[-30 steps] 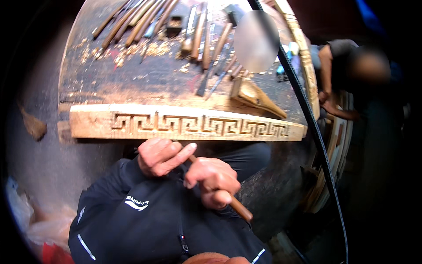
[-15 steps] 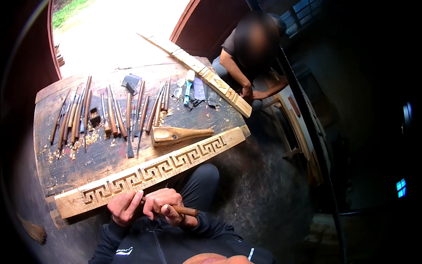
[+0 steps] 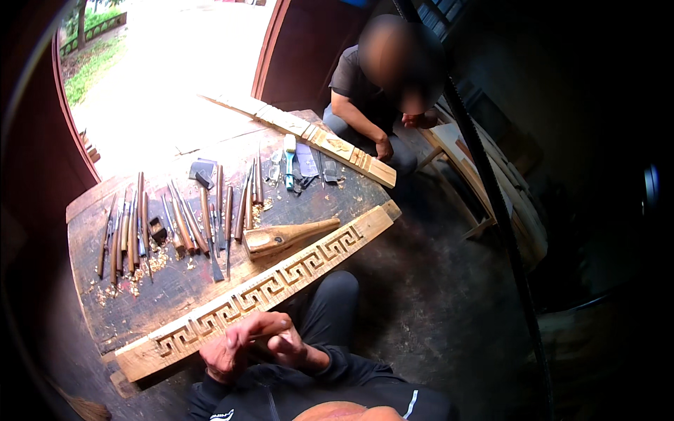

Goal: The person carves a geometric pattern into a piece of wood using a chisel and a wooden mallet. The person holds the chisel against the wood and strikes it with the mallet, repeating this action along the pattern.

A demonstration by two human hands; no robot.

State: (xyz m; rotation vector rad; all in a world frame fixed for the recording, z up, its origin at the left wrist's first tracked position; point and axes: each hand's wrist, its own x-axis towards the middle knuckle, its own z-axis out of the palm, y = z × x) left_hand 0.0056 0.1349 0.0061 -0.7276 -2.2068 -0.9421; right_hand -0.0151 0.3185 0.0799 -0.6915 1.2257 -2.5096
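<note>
My left hand and my right hand are close together in front of the near edge of a long wooden board carved with a meander pattern. Both are closed, fingers curled, on a wooden-handled chisel that they now mostly hide; its blade cannot be made out. Behind the board, a wooden mallet lies on its side. Several chisels with brown handles lie in rows among wood shavings on the dark workbench.
A second carved beam crosses the bench's far right corner. Near it lie a blue-handled brush and clear glasses. A small wooden block sits among the chisels. Another person sits beyond, beside a wooden frame.
The view has shifted, so the bench appears lower and tilted. My right hand has turned, and the handle that stuck out rightward is hidden. The other person has raised one hand.
</note>
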